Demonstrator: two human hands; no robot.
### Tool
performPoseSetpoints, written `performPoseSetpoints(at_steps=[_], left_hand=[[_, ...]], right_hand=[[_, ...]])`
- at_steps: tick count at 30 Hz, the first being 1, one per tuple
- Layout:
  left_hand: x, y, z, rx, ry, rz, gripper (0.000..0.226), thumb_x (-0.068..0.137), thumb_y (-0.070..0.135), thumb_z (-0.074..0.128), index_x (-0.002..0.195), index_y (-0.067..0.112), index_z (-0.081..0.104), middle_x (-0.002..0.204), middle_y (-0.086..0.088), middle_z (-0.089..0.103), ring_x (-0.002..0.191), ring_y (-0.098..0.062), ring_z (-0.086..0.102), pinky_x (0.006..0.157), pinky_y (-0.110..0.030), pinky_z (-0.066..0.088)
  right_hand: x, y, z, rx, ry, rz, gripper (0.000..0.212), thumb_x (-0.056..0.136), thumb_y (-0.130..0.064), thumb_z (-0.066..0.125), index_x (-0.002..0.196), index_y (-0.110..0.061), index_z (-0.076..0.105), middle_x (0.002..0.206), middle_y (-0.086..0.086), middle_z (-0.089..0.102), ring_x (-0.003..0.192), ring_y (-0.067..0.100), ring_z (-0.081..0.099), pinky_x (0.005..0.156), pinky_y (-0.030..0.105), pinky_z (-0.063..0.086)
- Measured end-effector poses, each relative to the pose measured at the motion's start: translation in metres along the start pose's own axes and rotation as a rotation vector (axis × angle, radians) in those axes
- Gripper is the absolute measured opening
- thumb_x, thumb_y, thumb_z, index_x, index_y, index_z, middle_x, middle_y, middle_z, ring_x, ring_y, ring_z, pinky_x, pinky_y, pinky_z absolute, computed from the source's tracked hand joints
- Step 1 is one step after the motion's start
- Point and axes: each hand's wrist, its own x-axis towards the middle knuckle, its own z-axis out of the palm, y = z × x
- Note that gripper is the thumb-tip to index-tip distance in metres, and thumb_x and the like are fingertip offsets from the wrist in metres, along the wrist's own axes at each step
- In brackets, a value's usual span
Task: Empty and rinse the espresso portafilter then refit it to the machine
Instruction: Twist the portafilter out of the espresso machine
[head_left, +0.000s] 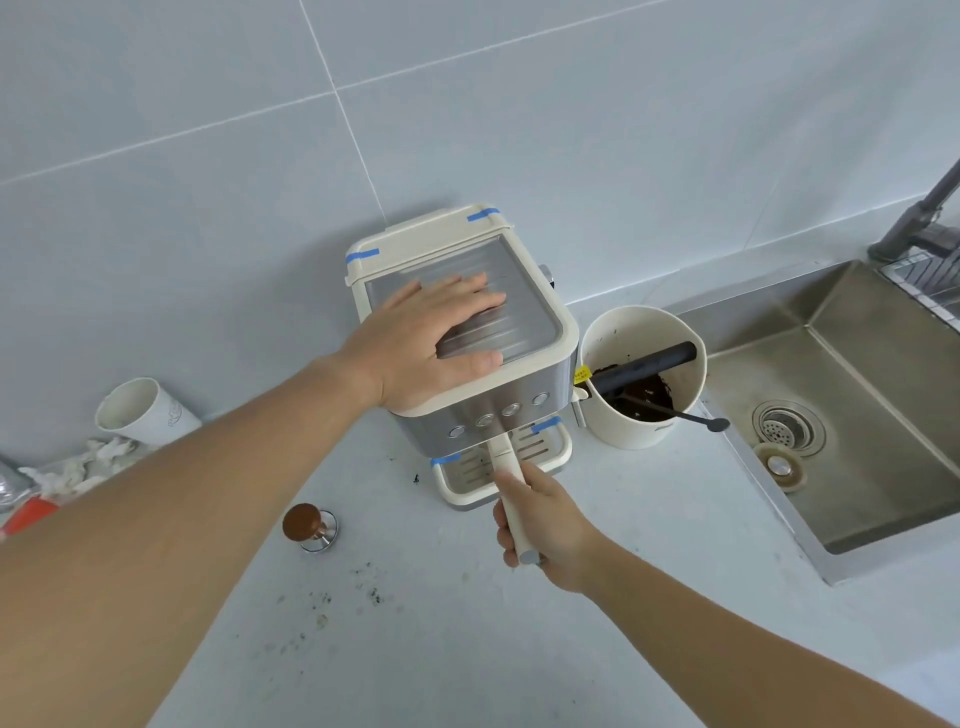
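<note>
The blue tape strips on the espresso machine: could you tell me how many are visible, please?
4. One at the top's back left corner, one at its back right, one below the buttons, one on the drip tray's left corner. More may be hidden.

cream espresso machine with a ribbed silver top and blue tape strips; cream portafilter handle; cream knock box — dark brown grounds, probably — brown-knobbed tamper.
</note>
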Motion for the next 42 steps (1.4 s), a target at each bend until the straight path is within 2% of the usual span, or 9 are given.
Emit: performPoseSetpoints(at_steps=[2, 4, 6, 13, 21, 28, 37, 42], left_hand=[[0.000, 0.000, 0.001, -0.008, 0.003, -0.003, 0.073, 0.080, 0.074, 0.035, 0.146, 0.046, 0.027, 0.162, 0.016, 0.017, 0.148, -0.001, 0.007, 0.118, -0.031, -0.001], [0.001, -0.001, 0.001, -0.015, 0.002, -0.005, 0.073, 0.079, 0.074, 0.034, 0.146, 0.047, 0.027, 0.162, 0.017, 0.017, 0.148, -0.001, 0.007, 0.118, -0.031, -0.001], [0.001, -0.001, 0.002, -0.013, 0.006, -0.004, 0.072, 0.080, 0.075, 0.034, 0.146, 0.047, 0.027, 0.162, 0.017, 0.017, 0.148, -0.001, 0.007, 0.119, -0.032, 0.000], [0.002, -0.002, 0.005, 0.022, 0.006, -0.009, 0.065, 0.086, 0.071, 0.030, 0.146, 0.048, 0.024, 0.162, 0.017, 0.016, 0.149, -0.003, 0.006, 0.121, -0.040, 0.003], [0.003, -0.002, 0.007, 0.047, 0.020, -0.006, 0.063, 0.087, 0.070, 0.028, 0.146, 0.048, 0.023, 0.162, 0.017, 0.015, 0.149, -0.004, 0.007, 0.121, -0.038, 0.003], [0.004, -0.001, 0.005, 0.035, 0.026, -0.020, 0.063, 0.087, 0.068, 0.030, 0.146, 0.047, 0.025, 0.162, 0.016, 0.017, 0.149, -0.003, 0.009, 0.121, -0.037, 0.003], [0.003, -0.002, 0.006, -0.002, 0.038, -0.031, 0.062, 0.087, 0.069, 0.034, 0.146, 0.048, 0.028, 0.161, 0.018, 0.019, 0.148, -0.003, 0.010, 0.121, -0.039, 0.003], [0.003, -0.001, 0.005, -0.025, 0.043, -0.030, 0.061, 0.088, 0.067, 0.037, 0.146, 0.048, 0.029, 0.161, 0.017, 0.019, 0.148, -0.003, 0.010, 0.121, -0.037, 0.002]], right_hand=[[0.002, -0.004, -0.001, 0.012, -0.073, 0.079, 0.009, 0.093, -0.014, 0.064, 0.096, -0.012, 0.055, 0.062, 0.005, 0.051, 0.047, 0.018, 0.046, 0.047, 0.027, 0.042], [0.004, -0.007, -0.004, 0.019, -0.131, 0.144, 0.018, 0.087, -0.001, 0.065, 0.087, -0.012, 0.050, 0.059, 0.004, 0.049, 0.045, 0.018, 0.045, 0.047, 0.025, 0.041], [0.007, -0.007, -0.005, 0.023, -0.122, 0.152, 0.023, 0.084, 0.003, 0.063, 0.081, -0.013, 0.046, 0.057, 0.004, 0.048, 0.044, 0.019, 0.044, 0.046, 0.025, 0.040], [0.012, 0.001, 0.000, 0.007, -0.038, 0.074, 0.025, 0.083, 0.006, 0.059, 0.074, -0.011, 0.045, 0.054, 0.004, 0.045, 0.040, 0.019, 0.040, 0.043, 0.024, 0.037], [0.014, 0.007, 0.013, 0.009, 0.059, 0.028, 0.022, 0.080, 0.005, 0.061, 0.072, -0.010, 0.047, 0.055, 0.006, 0.046, 0.039, 0.020, 0.041, 0.043, 0.025, 0.039], [0.028, 0.022, 0.070, 0.253, 0.162, 0.013, 0.019, 0.082, 0.006, 0.059, 0.079, -0.008, 0.046, 0.053, 0.005, 0.046, 0.039, 0.019, 0.043, 0.042, 0.026, 0.040], [0.052, 0.023, 0.110, 0.466, 0.165, -0.026, 0.026, 0.086, 0.003, 0.067, 0.082, -0.010, 0.045, 0.062, 0.006, 0.048, 0.044, 0.018, 0.048, 0.049, 0.029, 0.048], [0.061, 0.023, 0.120, 0.559, 0.199, -0.033, 0.030, 0.086, 0.003, 0.069, 0.079, -0.012, 0.043, 0.065, 0.007, 0.047, 0.047, 0.019, 0.046, 0.050, 0.028, 0.048]])
